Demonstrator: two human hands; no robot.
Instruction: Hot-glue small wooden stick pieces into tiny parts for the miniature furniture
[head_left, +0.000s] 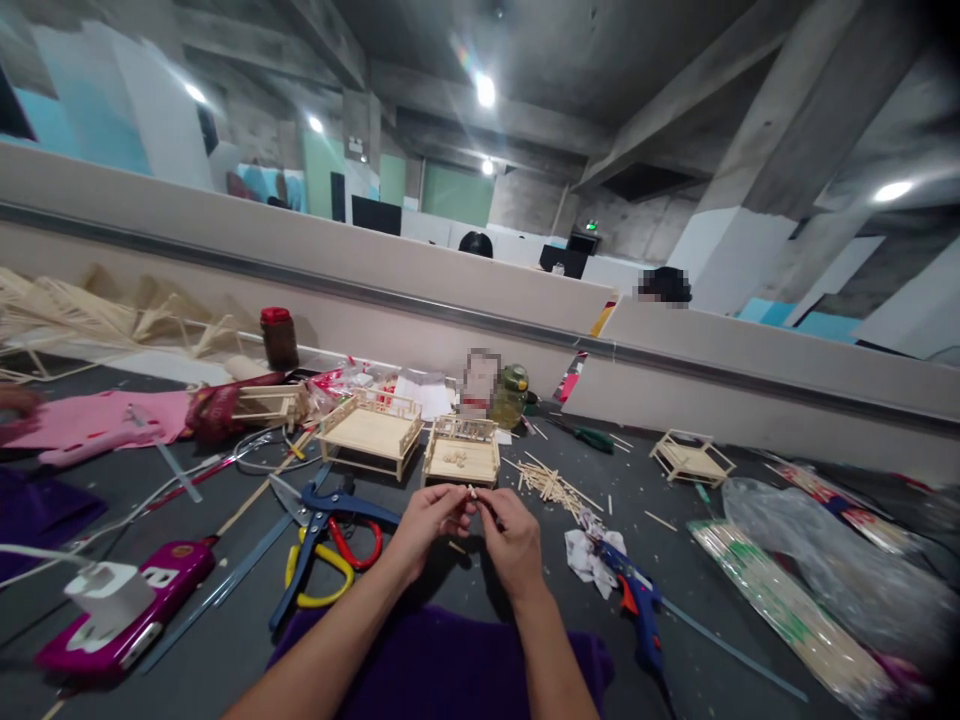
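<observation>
Two hands angled inward, wrists apart: left hand (435, 520) and right hand (512, 535) both pinching one small pale piece (472, 492), just nearside of the middle stick-built platform (481, 468).

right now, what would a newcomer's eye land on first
The magenta power strip at lower left would probably win, vivid against the dark table. The blue pliers left of the left hand come next. At centre, that hand and the right hand meet at a tiny pale piece before two stick models.
</observation>
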